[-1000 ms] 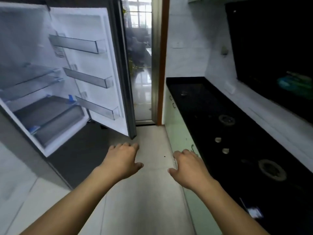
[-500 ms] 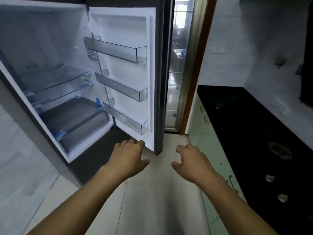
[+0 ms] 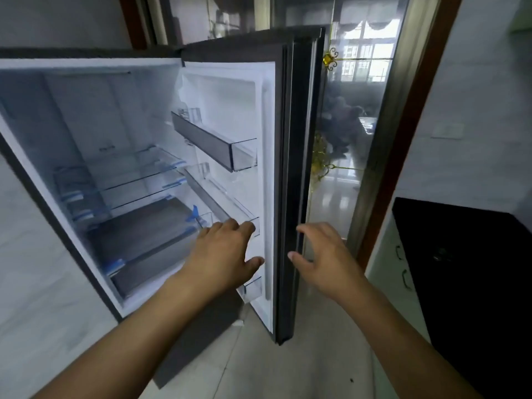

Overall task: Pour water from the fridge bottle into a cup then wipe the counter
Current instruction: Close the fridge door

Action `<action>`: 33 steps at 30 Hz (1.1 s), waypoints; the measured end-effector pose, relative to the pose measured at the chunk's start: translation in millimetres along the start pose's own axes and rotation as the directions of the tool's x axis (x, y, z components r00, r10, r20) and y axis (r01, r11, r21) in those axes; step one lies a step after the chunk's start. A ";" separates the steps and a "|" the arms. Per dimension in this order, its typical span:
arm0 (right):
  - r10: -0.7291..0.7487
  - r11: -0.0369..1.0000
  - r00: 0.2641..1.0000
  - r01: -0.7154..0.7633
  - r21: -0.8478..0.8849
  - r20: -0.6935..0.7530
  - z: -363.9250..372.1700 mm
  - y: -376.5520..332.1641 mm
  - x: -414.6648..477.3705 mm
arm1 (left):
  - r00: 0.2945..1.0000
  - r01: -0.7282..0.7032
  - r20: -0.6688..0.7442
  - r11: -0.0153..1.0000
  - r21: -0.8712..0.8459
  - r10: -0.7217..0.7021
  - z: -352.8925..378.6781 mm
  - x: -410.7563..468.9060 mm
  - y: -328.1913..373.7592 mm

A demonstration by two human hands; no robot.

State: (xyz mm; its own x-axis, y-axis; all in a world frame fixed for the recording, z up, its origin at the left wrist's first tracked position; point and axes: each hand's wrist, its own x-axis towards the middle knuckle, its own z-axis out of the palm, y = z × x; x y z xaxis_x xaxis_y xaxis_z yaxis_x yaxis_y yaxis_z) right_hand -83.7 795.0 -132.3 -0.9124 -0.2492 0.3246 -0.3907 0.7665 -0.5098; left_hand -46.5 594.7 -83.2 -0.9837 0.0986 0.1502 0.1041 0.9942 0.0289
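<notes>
The fridge (image 3: 95, 133) stands open on the left, its glass shelves and grey drawer bare. Its door (image 3: 290, 182) swings out toward me, edge-on, with several grey door racks (image 3: 213, 142) on the inner side. No bottle or cup shows anywhere. My left hand (image 3: 224, 254) is open, palm down, in front of the lower door racks on the inner side of the door. My right hand (image 3: 325, 257) is open with fingers curled, just right of the door's dark outer edge; I cannot tell if it touches. Neither hand holds anything.
A black counter (image 3: 466, 272) over pale green cabinets (image 3: 394, 272) runs along the right. A glass sliding door (image 3: 354, 116) with a brown frame lies behind the fridge door. Light tiled floor (image 3: 288, 367) stretches below my arms.
The view has swung left and up toward the fridge. Both hands have risen and reached forward, now on either side of the open door's edge.
</notes>
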 end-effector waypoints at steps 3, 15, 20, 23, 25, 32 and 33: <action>-0.032 0.994 0.986 0.049 0.101 -0.163 -10.4 8.1 42.7 | 0.994 0.006 -0.106 1.000 0.020 -0.004 -18.2 28.1 5.2; 0.098 0.912 0.973 -0.003 0.410 -0.210 12.5 -1.1 98.5 | 0.850 -0.119 -0.519 0.993 -0.017 0.093 -48.1 81.9 14.6; 0.049 0.882 0.942 0.115 0.458 -0.331 33.0 -21.7 87.8 | 0.777 -0.123 -0.629 0.981 -0.153 -0.001 -55.7 104.3 13.9; -0.015 0.833 0.936 0.207 0.514 -0.352 49.9 -33.8 84.9 | 0.710 -0.082 -0.700 0.978 -0.189 -0.076 -56.9 105.3 3.2; -0.062 0.794 0.932 0.263 0.548 -0.358 59.2 -43.5 87.9 | 0.673 -0.064 -0.729 0.973 -0.223 -0.123 -55.1 97.5 -11.2; -0.353 0.708 0.860 0.504 0.495 -0.370 100.1 -98.8 109.7 | 0.593 0.005 -0.765 0.952 -0.307 -0.250 -74.5 53.1 -88.6; -0.392 0.688 0.848 0.528 0.498 -0.357 107.6 -110.4 111.9 | 0.588 0.023 -0.759 0.944 -0.329 -0.279 -80.4 46.3 -101.7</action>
State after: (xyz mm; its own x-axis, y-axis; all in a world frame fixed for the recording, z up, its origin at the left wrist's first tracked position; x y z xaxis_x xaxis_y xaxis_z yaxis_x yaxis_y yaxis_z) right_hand -155.8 618.9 -125.4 -0.5770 -0.3008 0.7593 -0.8110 0.1007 -0.5763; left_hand -90.9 494.7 0.2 -0.4966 -0.2526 0.8304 0.1237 0.9264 0.3557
